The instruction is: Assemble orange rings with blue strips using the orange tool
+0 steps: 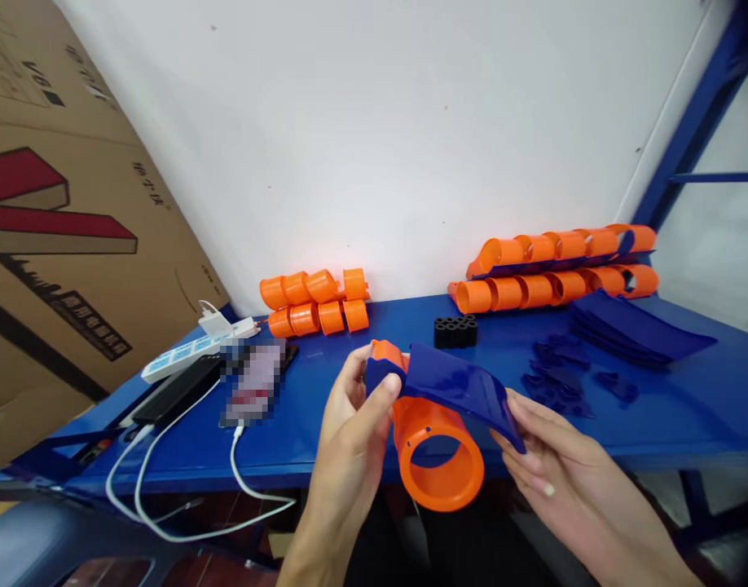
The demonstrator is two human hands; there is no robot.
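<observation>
My left hand (355, 428) is closed round the upper end of an orange plastic tube part (444, 493), its thumb pressed on a small blue end piece (379, 383). The tube's round opening faces me, below the hands. In my right hand (563, 469), the far end of a curved, glossy blue plastic panel (459, 385) is pinched between thumb and fingers. The panel slants down to the right above the tube, and its left end meets the orange part by my left thumb. Whether the two are joined there, I cannot tell.
On the blue table (325, 379) are orange rings (331, 318), black cylinders (455, 332), rows of orange tubes (536, 291), stacked blue panels (636, 326) and small blue pieces (557, 375). A power strip (191, 352), a black power bank (182, 391), a blurred phone (255, 383) and white cables (196, 534) lie left.
</observation>
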